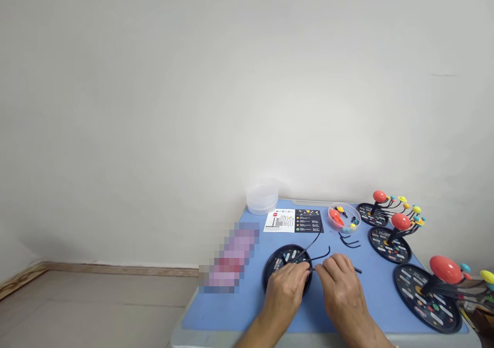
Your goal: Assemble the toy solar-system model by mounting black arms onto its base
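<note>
My left hand (286, 289) is closed in a pinch over the right side of a round black base (269, 265) printed with small planets. From its fingertips two thin black curved rods (313, 241) stick out toward the back. My right hand (343, 289) is closed just to the right, its fingertips almost meeting the left ones. A straight black rod (358, 271) juts out beyond its right side. The exact contact between the rods is hidden by the fingers. Several loose curved black rods (349, 242) lie behind my right hand.
Three assembled solar system models (428, 299) with red suns line the right edge. Behind are a clear tub of parts (343, 217), a printed instruction sheet (280, 221) and stacked clear plastic containers (262, 198). A blurred pink item (233, 258) lies at the left edge.
</note>
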`<state>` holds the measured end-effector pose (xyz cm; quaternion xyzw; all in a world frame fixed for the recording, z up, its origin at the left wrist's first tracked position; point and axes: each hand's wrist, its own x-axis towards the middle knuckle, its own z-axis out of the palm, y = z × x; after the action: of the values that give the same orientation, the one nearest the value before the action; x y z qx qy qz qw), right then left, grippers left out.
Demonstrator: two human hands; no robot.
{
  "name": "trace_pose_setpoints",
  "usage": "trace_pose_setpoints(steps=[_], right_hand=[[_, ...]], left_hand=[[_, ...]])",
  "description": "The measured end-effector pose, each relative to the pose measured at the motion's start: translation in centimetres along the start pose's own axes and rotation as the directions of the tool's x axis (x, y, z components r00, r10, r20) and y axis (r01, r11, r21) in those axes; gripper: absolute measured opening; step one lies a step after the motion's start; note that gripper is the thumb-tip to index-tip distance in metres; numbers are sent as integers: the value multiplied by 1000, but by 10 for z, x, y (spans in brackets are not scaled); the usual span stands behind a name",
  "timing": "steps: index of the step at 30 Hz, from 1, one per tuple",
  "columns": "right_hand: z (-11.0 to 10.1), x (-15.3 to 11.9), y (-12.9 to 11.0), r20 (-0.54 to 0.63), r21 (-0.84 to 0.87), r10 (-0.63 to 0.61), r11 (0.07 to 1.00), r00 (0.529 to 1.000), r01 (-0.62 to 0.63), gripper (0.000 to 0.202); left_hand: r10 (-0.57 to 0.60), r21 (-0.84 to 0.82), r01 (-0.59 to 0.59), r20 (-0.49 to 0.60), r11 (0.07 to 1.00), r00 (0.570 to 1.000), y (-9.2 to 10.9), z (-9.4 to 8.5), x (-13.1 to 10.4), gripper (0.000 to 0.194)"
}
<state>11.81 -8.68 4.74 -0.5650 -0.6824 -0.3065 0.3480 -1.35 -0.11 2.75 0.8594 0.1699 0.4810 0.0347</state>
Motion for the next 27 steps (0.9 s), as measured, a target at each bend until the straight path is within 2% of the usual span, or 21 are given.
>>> trace_pose_setpoints(steps=[6, 12, 18, 20, 24, 27], right_hand=[[12, -12, 6, 13, 76, 19, 997, 1000, -20, 32], [17, -16, 7, 17, 95, 13, 995, 1000, -14, 31], [19, -13, 11, 77, 72, 3, 997, 997, -8, 26], [16, -13, 16, 129, 87, 61, 994, 990, -72, 22], [4, -24, 31, 194, 164, 221, 953, 956, -254, 36], [-2, -34, 39, 225, 246, 268, 914, 937, -321, 32]], left_hand=[[5, 56, -10, 92, 998, 996, 0, 4, -2, 33], [9, 82, -20, 128, 996, 992, 0, 9, -6, 31], [-47, 144, 20, 188, 989, 981, -1, 12, -7, 30], [-76, 158, 46, 188, 986, 979, -1, 12, -6, 28], [-114, 138, 91, 173, 986, 978, 0, 14, -7, 24], [-127, 137, 103, 179, 985, 976, 1, 15, -7, 23]])
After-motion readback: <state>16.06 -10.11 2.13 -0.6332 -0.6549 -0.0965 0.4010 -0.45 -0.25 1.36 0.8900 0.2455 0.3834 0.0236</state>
